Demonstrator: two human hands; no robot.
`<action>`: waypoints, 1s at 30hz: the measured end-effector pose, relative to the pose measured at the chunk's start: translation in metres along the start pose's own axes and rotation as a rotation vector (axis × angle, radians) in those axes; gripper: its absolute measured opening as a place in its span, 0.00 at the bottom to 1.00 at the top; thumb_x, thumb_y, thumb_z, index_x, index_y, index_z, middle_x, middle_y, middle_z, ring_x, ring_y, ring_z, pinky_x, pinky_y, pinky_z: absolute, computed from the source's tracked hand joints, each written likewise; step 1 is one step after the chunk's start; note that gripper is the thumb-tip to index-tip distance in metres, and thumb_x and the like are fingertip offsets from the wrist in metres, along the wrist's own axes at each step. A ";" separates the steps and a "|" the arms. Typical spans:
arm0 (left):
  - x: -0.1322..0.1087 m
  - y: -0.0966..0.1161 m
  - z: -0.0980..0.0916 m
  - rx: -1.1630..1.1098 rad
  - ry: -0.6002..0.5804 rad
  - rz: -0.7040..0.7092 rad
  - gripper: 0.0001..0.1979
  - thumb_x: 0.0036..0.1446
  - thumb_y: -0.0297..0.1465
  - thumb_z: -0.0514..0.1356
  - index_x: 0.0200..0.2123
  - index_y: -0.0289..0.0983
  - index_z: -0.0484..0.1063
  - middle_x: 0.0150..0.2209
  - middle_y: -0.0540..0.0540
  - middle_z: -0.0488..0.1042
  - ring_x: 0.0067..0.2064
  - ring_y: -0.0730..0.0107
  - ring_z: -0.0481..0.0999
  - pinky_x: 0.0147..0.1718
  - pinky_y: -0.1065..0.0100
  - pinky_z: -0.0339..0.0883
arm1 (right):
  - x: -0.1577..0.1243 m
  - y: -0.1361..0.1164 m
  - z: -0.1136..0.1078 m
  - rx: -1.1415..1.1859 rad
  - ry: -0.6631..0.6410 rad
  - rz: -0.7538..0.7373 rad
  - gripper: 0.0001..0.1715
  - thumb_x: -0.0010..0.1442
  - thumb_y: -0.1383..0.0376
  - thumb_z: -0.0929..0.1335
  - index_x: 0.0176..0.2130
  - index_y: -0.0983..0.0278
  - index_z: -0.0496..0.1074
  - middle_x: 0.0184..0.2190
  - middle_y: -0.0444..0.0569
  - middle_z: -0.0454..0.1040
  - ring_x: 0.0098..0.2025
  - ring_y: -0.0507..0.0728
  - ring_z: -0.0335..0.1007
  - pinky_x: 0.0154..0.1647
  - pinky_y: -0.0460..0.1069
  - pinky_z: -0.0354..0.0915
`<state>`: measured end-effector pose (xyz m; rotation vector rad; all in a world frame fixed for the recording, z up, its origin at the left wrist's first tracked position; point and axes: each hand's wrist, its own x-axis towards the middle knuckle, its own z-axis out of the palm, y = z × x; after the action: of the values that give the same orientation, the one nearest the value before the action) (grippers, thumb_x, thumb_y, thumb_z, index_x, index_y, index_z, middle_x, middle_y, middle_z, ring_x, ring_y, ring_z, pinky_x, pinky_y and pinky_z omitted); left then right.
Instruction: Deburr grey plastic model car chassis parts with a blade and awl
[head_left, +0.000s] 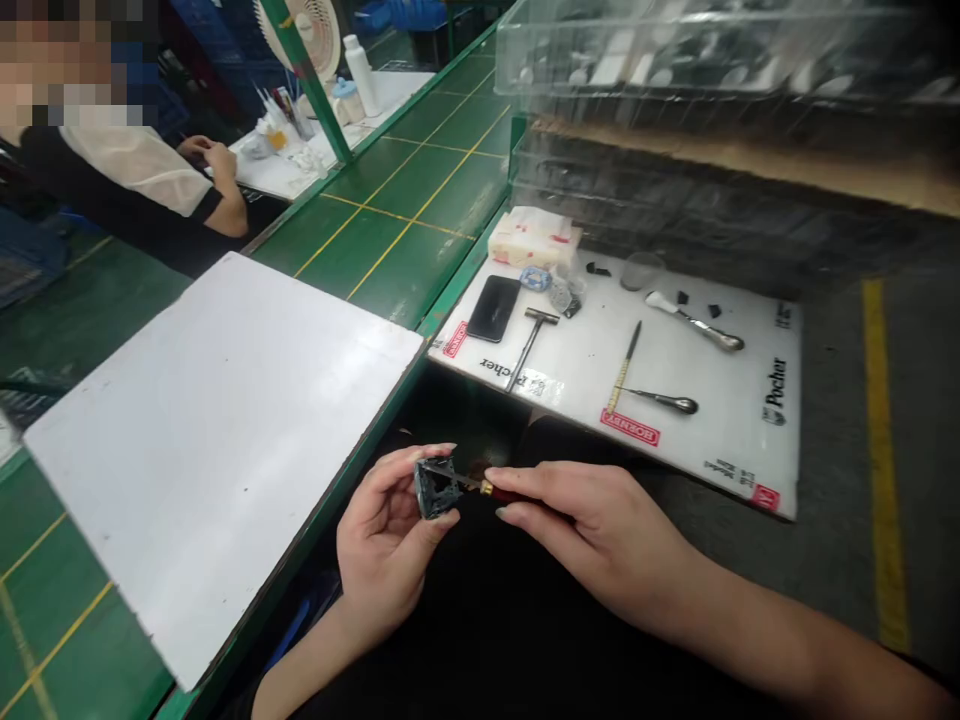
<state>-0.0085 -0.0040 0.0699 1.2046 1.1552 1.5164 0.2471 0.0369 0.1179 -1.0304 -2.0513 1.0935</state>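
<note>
A printed white board (735, 400) carries a phone (495, 308), hammer (527, 347) and tools (679, 404).

The white board (731, 415) reads "Pocher"; its red label (630, 427), "HORNBY".

Red handle (501, 493) mostly behind my right hand (600, 525), clear bin (517, 72) up top cropped, contents (660, 62) a blur to me!

"What's in the left hand (386, 535)?"

"A small dark part (427, 492) — blackish, hollow-looking, open like a frame, pinched between thumb and fingers."

"And the tool (487, 489)?"

"Thin metal blade, brass-coloured collar, dark red handle — held in the right hand (589, 520). The blade slants slightly upward to the part's open side; whether its tip touches, I can't tell."
</note>
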 end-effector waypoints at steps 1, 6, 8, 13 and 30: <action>0.003 -0.002 0.001 -0.035 0.023 -0.043 0.26 0.65 0.24 0.81 0.64 0.44 0.87 0.62 0.38 0.90 0.63 0.53 0.93 0.61 0.61 0.89 | -0.002 0.003 0.000 -0.015 -0.008 0.020 0.19 0.83 0.65 0.73 0.67 0.58 0.87 0.48 0.49 0.93 0.43 0.57 0.91 0.56 0.51 0.87; 0.027 -0.014 -0.001 -0.239 0.185 -0.292 0.25 0.63 0.35 0.85 0.61 0.42 0.86 0.60 0.40 0.90 0.63 0.56 0.91 0.67 0.59 0.85 | -0.005 0.039 -0.005 -0.213 0.194 0.318 0.22 0.85 0.60 0.70 0.71 0.54 0.84 0.58 0.50 0.92 0.59 0.63 0.91 0.67 0.57 0.84; 0.037 -0.018 -0.001 -0.326 0.152 -0.439 0.25 0.62 0.38 0.85 0.59 0.41 0.86 0.59 0.40 0.89 0.61 0.54 0.91 0.66 0.54 0.87 | 0.003 0.062 -0.012 -0.425 0.260 0.517 0.24 0.86 0.63 0.64 0.69 0.56 0.84 0.61 0.54 0.89 0.63 0.64 0.89 0.67 0.58 0.82; 0.043 -0.026 0.007 -0.499 0.033 -0.788 0.24 0.67 0.40 0.82 0.61 0.40 0.86 0.57 0.38 0.90 0.52 0.54 0.92 0.48 0.56 0.93 | 0.038 0.106 -0.036 -0.722 0.199 0.773 0.26 0.84 0.65 0.62 0.66 0.63 0.85 0.66 0.65 0.84 0.68 0.72 0.81 0.70 0.65 0.73; 0.045 -0.030 0.036 -0.357 -0.091 -0.619 0.33 0.50 0.26 0.89 0.57 0.43 0.83 0.46 0.50 0.81 0.42 0.72 0.79 0.40 0.72 0.78 | 0.037 0.062 0.002 0.366 0.048 0.357 0.22 0.77 0.44 0.76 0.49 0.58 0.88 0.46 0.51 0.89 0.45 0.62 0.85 0.48 0.56 0.78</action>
<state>0.0219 0.0511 0.0527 0.5898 1.0147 1.1134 0.2477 0.0897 0.0690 -1.2395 -1.5805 1.5379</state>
